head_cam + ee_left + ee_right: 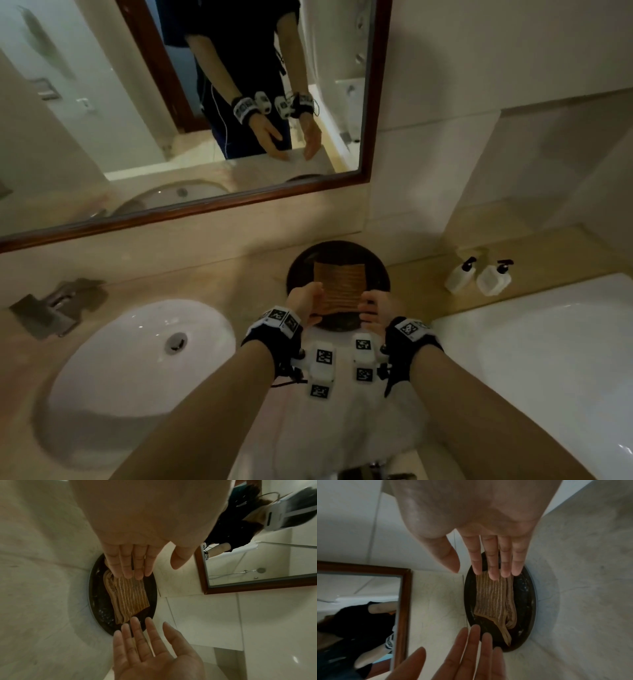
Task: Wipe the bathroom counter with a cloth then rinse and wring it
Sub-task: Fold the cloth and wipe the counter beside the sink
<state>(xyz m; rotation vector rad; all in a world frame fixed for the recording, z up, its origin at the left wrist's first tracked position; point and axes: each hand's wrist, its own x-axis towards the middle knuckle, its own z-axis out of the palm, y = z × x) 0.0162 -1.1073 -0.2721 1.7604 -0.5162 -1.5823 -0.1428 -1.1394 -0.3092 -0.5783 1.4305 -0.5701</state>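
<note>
From the head view, the task looks barely begun: the folded striped cloth [339, 287] lies on a round black tray [301, 270] on the desk [212, 274], right of the white sink basin [137, 359], whose bowl shows no water. Wiping, rinsing and wringing all seem left. Two pump bottles [479, 275] stand further right.

In the left wrist view, the left hand [135, 555] has straight fingers over one cloth edge, gripping nothing.

In the right wrist view, the right hand [494, 553] likewise reaches flat-fingered, holding nothing; the tray contains only the cloth.
</note>
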